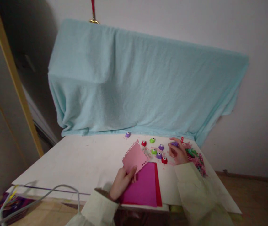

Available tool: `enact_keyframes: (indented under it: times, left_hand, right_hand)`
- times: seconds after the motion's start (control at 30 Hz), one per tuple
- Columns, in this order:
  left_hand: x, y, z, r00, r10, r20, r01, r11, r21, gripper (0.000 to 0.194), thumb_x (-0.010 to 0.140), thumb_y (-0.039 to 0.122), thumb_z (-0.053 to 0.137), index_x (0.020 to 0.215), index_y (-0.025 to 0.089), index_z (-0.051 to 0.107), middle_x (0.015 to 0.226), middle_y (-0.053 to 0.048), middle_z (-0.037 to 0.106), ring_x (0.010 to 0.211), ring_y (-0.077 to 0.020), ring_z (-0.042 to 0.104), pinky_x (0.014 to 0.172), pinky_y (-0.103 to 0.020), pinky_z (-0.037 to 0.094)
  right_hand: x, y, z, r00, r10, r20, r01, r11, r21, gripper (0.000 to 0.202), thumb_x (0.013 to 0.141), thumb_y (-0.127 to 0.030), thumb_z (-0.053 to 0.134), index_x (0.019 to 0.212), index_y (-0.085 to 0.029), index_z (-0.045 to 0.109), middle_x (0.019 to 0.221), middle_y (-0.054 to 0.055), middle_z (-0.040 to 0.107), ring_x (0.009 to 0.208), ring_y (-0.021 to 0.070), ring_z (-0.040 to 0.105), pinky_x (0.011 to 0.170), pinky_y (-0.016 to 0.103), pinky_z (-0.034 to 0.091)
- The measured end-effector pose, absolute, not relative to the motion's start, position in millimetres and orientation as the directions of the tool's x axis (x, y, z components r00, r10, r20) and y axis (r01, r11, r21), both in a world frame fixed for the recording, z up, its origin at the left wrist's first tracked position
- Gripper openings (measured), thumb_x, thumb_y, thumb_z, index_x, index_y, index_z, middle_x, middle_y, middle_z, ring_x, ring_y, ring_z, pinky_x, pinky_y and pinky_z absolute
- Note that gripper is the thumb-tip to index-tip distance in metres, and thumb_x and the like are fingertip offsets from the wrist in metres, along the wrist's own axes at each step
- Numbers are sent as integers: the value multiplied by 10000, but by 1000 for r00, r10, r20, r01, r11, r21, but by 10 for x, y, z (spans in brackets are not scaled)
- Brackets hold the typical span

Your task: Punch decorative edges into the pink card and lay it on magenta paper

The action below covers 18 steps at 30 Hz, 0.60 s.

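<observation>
My left hand [124, 180] pinches the lower edge of a pink paper sheet [135, 158], tilted up above the table, with rows of small punched holes along its edges. In my right hand [179, 152], a small purple craft punch [174, 143] sits between thumb and fingers. Between the hands and behind stand several similar punches with white tops: a red punch [164, 160], a green punch [154, 151] and a purple punch [159, 155] among them. Under the left hand lies a magenta paper stack [142, 188] with a red sheet [158, 188] showing at its right side.
A white table [77, 160] carries everything, with tiny pink paper bits around the punches. At the right edge is a tangle of pink, red and green paper strips [196, 160]. A light-blue cloth [136, 84] hangs behind. A grey cable [61, 186] loops at front left.
</observation>
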<state>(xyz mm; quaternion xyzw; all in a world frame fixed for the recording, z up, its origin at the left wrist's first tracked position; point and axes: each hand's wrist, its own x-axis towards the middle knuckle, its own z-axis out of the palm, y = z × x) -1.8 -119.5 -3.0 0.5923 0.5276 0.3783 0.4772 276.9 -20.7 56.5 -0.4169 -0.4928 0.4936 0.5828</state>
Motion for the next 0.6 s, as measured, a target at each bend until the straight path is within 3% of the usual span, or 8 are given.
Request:
enact_keyframes:
  times: [0.1, 0.2, 0.27, 0.43, 0.6]
  left_hand:
    - [-13, -1191, -38, 154, 987, -54, 258, 13, 966, 617, 902, 572, 367, 539, 156, 641, 506, -7, 590, 512, -143, 566, 577, -230, 403]
    - [-14, -1191, -37, 157, 986, -47, 248, 7, 969, 617, 904, 574, 362, 540, 156, 635, 506, -7, 588, 513, -143, 564, 575, -229, 401]
    - [-21, -1191, -29, 161, 986, -48, 251, 6, 968, 623, 903, 581, 357, 542, 157, 636, 513, -10, 597, 517, -143, 562, 580, -230, 400]
    - [-31, -1185, -24, 177, 983, -52, 233, 9, 972, 623, 899, 587, 357, 547, 157, 637, 523, -17, 610, 522, -147, 563, 584, -234, 404]
    - [-29, -1182, -36, 164, 985, -46, 219, 9, 976, 620, 896, 592, 360, 552, 157, 636, 521, -15, 605, 523, -147, 562, 579, -235, 407]
  right_hand:
    - [2577, -443, 477, -188, 982, -15, -217, -56, -975, 447, 749, -306, 683, 1167, -234, 542, 517, -85, 462, 369, 61, 289, 396, 207, 190]
    - [2387, -663, 360, -294, 943, -155, -305, -247, -920, 443, 780, -435, 636, 1172, -234, 593, 742, 6, 600, 409, 56, 325, 417, 222, 232]
    - [2296, -774, 268, -332, 922, -199, -351, -317, -881, 454, 802, -493, 587, 1177, -239, 611, 781, 30, 617, 419, 64, 334, 428, 231, 259]
    - [2171, -939, 93, -312, 930, -193, -383, -310, -870, 482, 797, -466, 641, 1219, -238, 594, 776, 35, 619, 517, 113, 489, 482, 249, 343]
    - [2112, -995, 72, -229, 966, -117, -207, -166, -964, 539, 725, -473, 735, 1196, -239, 616, 727, 15, 609, 543, 146, 556, 466, 252, 384]
